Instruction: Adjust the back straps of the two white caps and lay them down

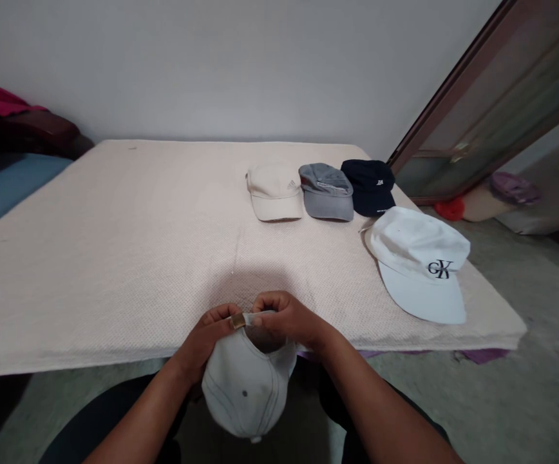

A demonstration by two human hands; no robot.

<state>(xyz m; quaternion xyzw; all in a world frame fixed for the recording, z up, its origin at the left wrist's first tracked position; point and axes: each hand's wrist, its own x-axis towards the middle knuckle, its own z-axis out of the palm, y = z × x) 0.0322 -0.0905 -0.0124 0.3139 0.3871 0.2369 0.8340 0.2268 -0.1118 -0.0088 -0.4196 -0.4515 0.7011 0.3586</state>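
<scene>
Pale cap (pixel 243 393) in hand, I sit at the near edge of a bed (pixel 139 258) — its crown hangs low between my dark-trousered knees (pixel 89 415), its back opening turned away from me, toward the mattress. Across that opening, the adjusting strap (pixel 259 318) runs roughly side to side, linking one hand with the other. Its brassy buckle (pixel 237 321) sits at the left end, right at the fingertips of my left hand (pixel 209 335), which is pinched closed on the strap. My right hand (pixel 286 317), fingers curled and closed, grips the strap's other side — farther from the buckle. The brim is out of sight, and I cannot tell whether the strap is fastened.

Beyond, toward the far right of the bed, a beige cap (pixel 275 187), a grey cap (pixel 326 193) and a navy cap (pixel 369 185) lie in a row, brims toward me. Nearer, at the right edge, rests a white cap (pixel 417 251) with dark lettering. A plain wall (pixel 212 64) stands behind.
</scene>
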